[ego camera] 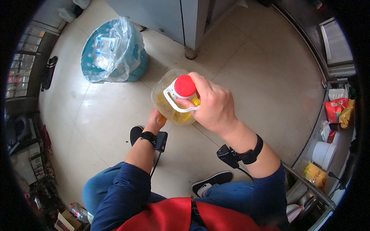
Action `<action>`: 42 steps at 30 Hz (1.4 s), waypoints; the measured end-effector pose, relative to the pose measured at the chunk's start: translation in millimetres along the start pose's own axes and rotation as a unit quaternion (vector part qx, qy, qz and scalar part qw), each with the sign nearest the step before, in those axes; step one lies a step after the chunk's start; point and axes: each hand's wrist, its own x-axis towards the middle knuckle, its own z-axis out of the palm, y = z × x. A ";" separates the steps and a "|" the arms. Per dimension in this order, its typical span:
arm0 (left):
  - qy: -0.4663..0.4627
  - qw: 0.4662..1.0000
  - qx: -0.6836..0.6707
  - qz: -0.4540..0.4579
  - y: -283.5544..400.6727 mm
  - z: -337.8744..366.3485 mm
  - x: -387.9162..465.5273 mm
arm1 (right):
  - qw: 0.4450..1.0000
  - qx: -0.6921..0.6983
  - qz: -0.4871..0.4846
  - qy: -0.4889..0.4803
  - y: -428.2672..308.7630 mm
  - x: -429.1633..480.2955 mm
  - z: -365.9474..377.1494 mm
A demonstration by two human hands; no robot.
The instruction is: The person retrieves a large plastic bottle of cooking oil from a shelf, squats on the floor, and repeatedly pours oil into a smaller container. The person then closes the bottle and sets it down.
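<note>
A large clear plastic jug (163, 99) of yellow liquid, perhaps cooking oil, is held up over the floor in front of me. It has a red screw cap (185, 85) and a white carrying handle (176, 106). My right hand (215, 105) grips the jug's neck just under the cap, thumb and forefinger around it. Against the jug's lower near side rests my left hand (157, 119), its fingers hidden behind the jug. Both wrists wear black straps with small cabled devices.
A teal waste bin (141, 65) lined with a clear bag holds plastic packaging. Behind it stands a grey cabinet (156, 14) on short legs. Along the right, a shelf carries a white tub (323, 154) and several packets. Boxes and a plastic bottle (78, 212) lie at lower left.
</note>
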 end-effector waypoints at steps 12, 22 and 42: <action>-0.031 0.999 0.007 0.020 -2.4 -8.3 -3.1 | 1.000 0.006 -0.012 -0.012 -14.4 -11.6 11.2; 0.026 0.999 -0.002 -0.018 4.9 7.9 21.5 | 0.996 0.001 0.074 -0.056 30.4 34.0 -15.1; 0.043 0.998 0.030 -0.024 13.3 16.0 15.5 | 0.994 0.000 -0.015 -0.109 54.1 75.2 -18.4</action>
